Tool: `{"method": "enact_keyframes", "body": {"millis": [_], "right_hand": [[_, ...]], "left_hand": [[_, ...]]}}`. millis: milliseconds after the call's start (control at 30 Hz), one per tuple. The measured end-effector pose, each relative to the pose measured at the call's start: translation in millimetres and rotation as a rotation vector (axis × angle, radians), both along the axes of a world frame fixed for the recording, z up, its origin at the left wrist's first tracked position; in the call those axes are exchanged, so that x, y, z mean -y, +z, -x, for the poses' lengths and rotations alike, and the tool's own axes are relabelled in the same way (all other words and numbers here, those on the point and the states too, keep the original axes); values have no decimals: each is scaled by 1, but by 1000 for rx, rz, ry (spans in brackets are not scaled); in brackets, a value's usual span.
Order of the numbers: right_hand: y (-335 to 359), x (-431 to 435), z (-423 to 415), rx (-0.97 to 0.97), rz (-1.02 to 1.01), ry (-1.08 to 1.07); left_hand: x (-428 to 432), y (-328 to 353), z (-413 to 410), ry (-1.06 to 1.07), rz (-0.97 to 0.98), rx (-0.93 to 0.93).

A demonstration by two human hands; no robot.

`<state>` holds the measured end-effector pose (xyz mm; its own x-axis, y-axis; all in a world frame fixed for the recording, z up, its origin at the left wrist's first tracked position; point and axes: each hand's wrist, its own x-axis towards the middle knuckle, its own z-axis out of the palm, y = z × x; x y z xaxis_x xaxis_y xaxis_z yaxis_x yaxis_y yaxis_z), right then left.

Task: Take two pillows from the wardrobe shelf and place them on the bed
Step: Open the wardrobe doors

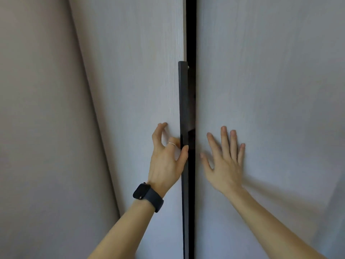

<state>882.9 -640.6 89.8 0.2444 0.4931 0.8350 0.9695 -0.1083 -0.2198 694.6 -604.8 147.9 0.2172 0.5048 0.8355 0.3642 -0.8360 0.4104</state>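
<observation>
Two pale grey wardrobe doors fill the head view. The left door [134,75] stands slightly ajar, with a narrow dark gap [191,34] between it and the right door [270,81]. A long black vertical handle [183,101] runs down the left door's edge. My left hand [168,157], with a ring and a dark watch on the wrist, grips this handle, thumb on its front and fingers curled behind it. My right hand [225,159] lies flat with spread fingers on the right door. No pillows, shelf or bed are visible.
A beige wall [37,118] runs along the left, close to the left door's outer edge. The inside of the wardrobe is dark and hidden behind the gap.
</observation>
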Motion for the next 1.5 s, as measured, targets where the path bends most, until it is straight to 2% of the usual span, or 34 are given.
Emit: {"method": "enact_keyframes", "body": {"millis": [100,200,333,433,600,767,967,1100,1267,1367,1500], "right_hand": [[-41,29,58,-319,112,461],[-74,47,120,-358,205,738],[-84,47,182,-443,254,897],[-94,45,221,-386,289,990],[-94,33,270,-147,308,991],[-86,18,324,-108,310,1019],[-86,5,362,-80,294,1012],[-83,2,367,-74,307,1020],[-86,6,317,-100,270,1027],[-93,13,258,-142,180,958],[-102,30,170,-125,123,710]], "left_hand": [[19,-6,43,-11,-20,6],[39,-11,85,2,2,21],[64,-18,128,53,63,53],[76,-26,170,95,76,95],[86,-35,233,284,106,211],[89,-34,272,471,89,283],[76,-30,296,683,204,251],[74,-30,305,800,211,206],[87,-52,281,940,63,102],[87,-77,242,822,35,1],[65,-110,183,526,237,-62]]}}
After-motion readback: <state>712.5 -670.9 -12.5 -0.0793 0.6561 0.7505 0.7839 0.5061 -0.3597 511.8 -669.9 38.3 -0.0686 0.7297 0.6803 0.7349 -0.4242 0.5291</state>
